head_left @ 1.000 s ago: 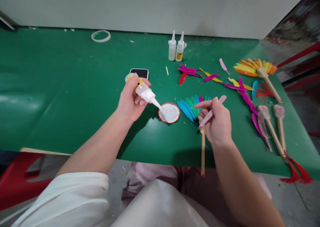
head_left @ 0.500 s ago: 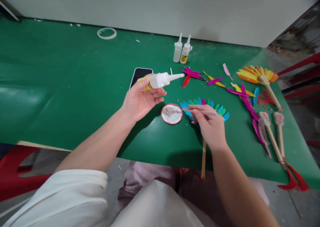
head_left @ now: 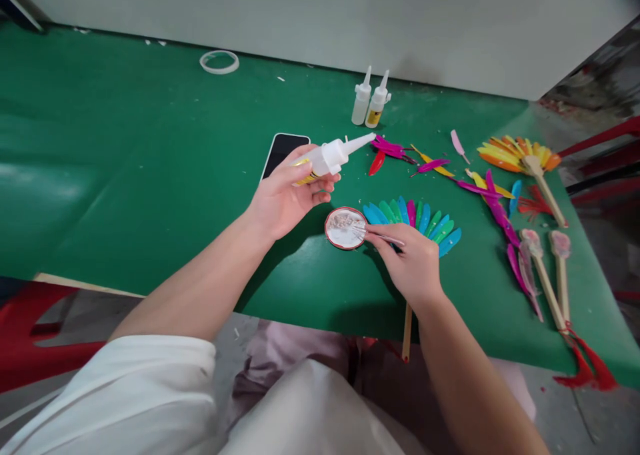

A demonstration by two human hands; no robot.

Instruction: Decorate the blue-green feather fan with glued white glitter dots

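My left hand point(head_left: 286, 191) is closed around a glue bottle point(head_left: 320, 161) with a yellow label, held above the table with its long nozzle slanting up to the right. Between the fingers of my right hand point(head_left: 410, 255) is a pair of tweezers point(head_left: 385, 235). Their tips reach over a small round dish point(head_left: 345, 219) with a red rim and white inside, where tiny brownish bits lie. Just beyond the right hand spreads a feather fan point(head_left: 411, 211) of blue, green and magenta feathers, partly covered by that hand. Its wooden handle point(head_left: 407, 331) points toward me past the table edge.
A phone point(head_left: 285, 151) lies behind my left hand. Two upright glue bottles point(head_left: 369, 105) stand near the wall, with a tape ring point(head_left: 219, 62) to their left. Rightward are loose magenta feathers point(head_left: 495, 208), a yellow-orange fan point(head_left: 520, 155) and two wooden handles point(head_left: 545, 281) with red tassels.
My right hand has shifted left and down with the tweezers, bringing their tips over the dish and uncovering more of the fan. The left hand's bottle tilts slightly more upward.
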